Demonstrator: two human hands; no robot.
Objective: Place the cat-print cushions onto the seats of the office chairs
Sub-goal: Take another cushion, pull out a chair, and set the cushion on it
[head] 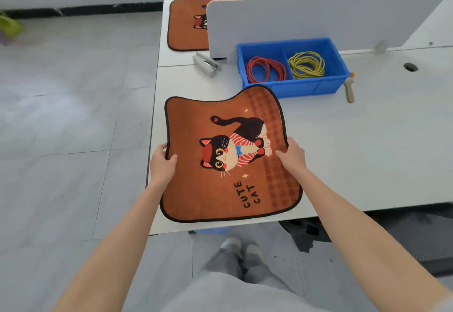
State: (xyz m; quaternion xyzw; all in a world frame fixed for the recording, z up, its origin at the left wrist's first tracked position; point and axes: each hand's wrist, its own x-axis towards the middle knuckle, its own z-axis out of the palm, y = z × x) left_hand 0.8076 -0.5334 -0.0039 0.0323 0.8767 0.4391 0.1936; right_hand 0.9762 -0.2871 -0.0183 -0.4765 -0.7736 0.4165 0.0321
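An orange cat-print cushion (196,189) with "CUTE CAT" lettering is held over the near left corner of the white desk (355,152). My left hand (161,162) grips its left edge and my right hand (293,155) grips its right edge. Its far right corner curls upward toward the blue bin. A second orange cat-print cushion (185,25) lies flat on the far desk, partly hidden behind the grey divider panel (318,20). Part of a dark office chair (416,238) shows under the desk edge at the right.
A blue bin (326,86) holding a red wire coil (266,69) and a yellow wire coil (306,64) stands on the desk behind the held cushion. A metal bracket (207,63) lies by the divider. A wooden-handled tool (349,90) lies right of the bin. Grey tiled floor (61,140) spreads to the left.
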